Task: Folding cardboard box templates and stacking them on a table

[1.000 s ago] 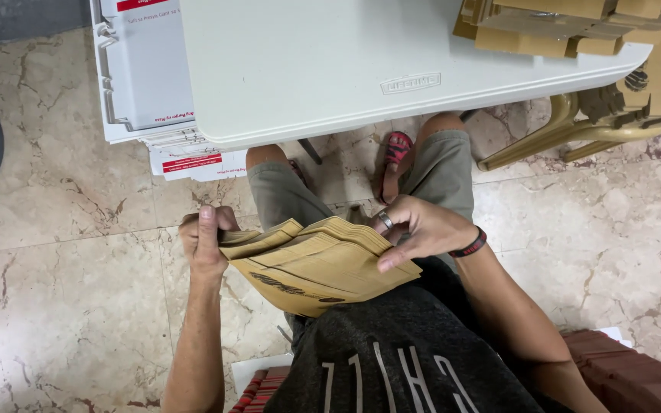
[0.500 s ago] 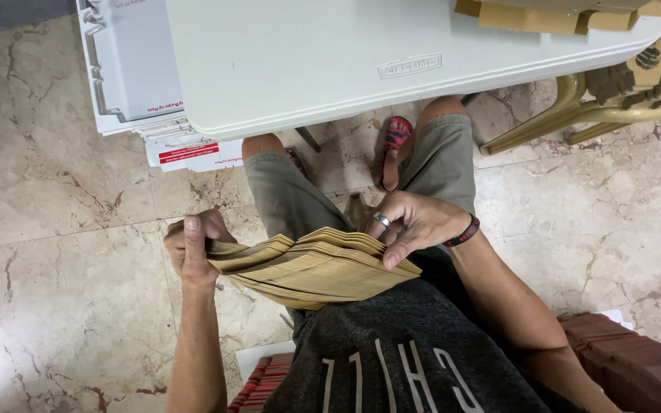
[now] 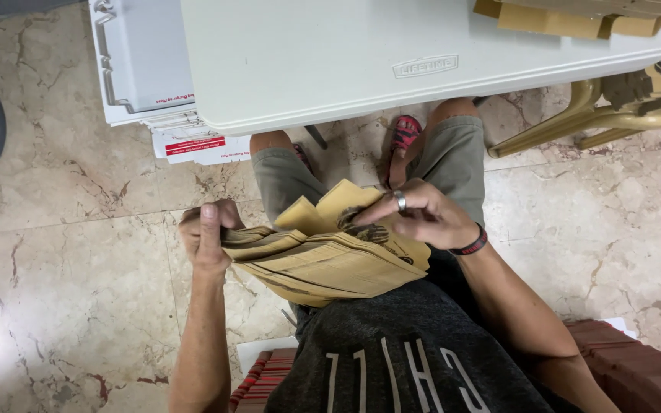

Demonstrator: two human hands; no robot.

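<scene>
Head view: left hand (image 3: pixel 206 233) fingers clench flat brown paper bags (image 3: pixel 323 260); right hand (image 3: pixel 415 218) fingers pinch one bag's top corner, hiding its print.

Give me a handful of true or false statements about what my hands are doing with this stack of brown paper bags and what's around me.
1. The left hand grips one end of the stack of flat brown paper bags. True.
2. The right hand rests on the white plastic folding table. False: it is on the top bags, lifting one up.
3. The stack lies on the table. False: it is held over the lap, below the table edge.
4. A silver ring shows on a right-hand finger. True.
5. The floor is green carpet. False: it is beige marble tile.
</scene>
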